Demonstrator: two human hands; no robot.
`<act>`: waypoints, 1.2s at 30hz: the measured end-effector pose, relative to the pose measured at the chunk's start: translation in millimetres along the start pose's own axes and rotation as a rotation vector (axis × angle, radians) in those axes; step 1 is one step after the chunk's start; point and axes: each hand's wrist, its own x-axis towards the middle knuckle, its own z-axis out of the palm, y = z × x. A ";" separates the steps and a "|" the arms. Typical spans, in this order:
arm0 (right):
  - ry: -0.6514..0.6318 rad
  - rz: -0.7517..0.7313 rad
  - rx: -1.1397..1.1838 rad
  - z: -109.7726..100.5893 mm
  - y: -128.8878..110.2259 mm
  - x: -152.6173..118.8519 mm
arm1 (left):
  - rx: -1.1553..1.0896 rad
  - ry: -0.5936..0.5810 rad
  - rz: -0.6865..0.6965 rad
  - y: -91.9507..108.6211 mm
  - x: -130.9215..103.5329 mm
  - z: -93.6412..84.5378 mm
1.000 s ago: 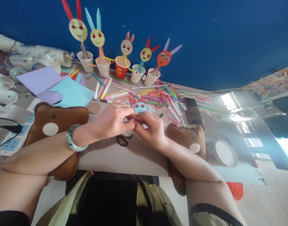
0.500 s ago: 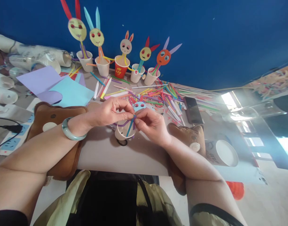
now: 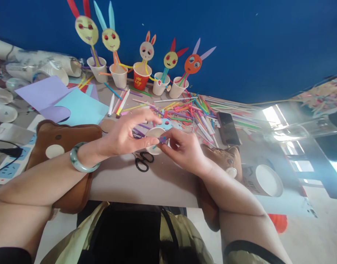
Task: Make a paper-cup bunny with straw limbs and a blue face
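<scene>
My right hand [image 3: 182, 148] pinches a small bundle of blue and purple pipe cleaners [image 3: 162, 140] over a white paper cup [image 3: 154, 135]. To its left, my left hand [image 3: 132, 134] has its index finger raised apart from the thumb, whose tip is at the bundle. Part of the cup is hidden behind my hands. Behind it lies a light blue paper face [image 3: 166, 123] with red eyes. Black-handled scissors [image 3: 142, 164] rest on the table just below my left hand.
Five cups with rabbit-faced figures, one in a red cup [image 3: 141, 81], line the blue wall. Pipe cleaners [image 3: 182, 110] and markers lie before them. A phone [image 3: 228, 128] is at right. Brown cushions [image 3: 72, 190] lie under my forearms.
My left hand's index finger has lifted away from the thumb. The bundle has shifted slightly right and tipped, and the cup has moved back, uncovering more of the scissors.
</scene>
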 end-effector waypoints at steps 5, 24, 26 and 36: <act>0.138 0.005 -0.019 -4.7 -4.6 -1.8 | -0.253 0.019 -0.060 -27.6 3.5 -15.2; 0.341 -0.258 -0.172 -0.3 -15.4 -10.7 | -0.406 -0.343 -0.384 -15.4 4.2 9.2; 0.344 -0.251 -0.161 -1.1 -16.1 -11.3 | -0.421 -0.327 -0.405 -13.8 3.3 9.9; 0.318 -0.187 -0.192 -5.2 -22.8 -11.7 | -0.365 -0.169 -0.322 -14.5 -6.9 22.6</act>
